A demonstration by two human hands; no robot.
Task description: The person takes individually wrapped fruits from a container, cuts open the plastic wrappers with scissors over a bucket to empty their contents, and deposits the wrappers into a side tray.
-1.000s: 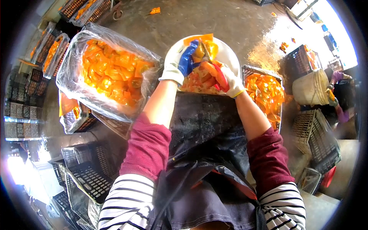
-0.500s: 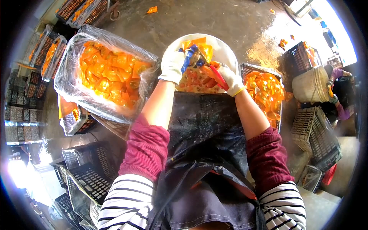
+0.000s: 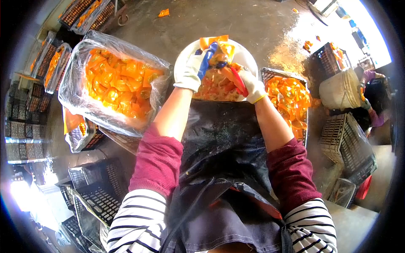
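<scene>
My left hand, in a white glove with blue fingers, is closed on an orange plastic packet above a white basin. My right hand, gloved in white with a yellow cuff edge, grips a red-handled tool close to the packet. Its working end is hidden; it may be scissors. Wet-looking orange and reddish pieces lie in the basin under both hands. A plastic-lined crate of shiny orange packets stands left of the basin.
Right of the basin, a crate holds more orange plastic pieces. Farther right, another person's gloved hand is by a white bucket. Dark crates are stacked at lower left. An orange scrap lies on the floor.
The packet and my left fingers have tilted more upright over the basin. The red-handled tool stays in my right hand, beside the packet. The view has shifted slightly.
</scene>
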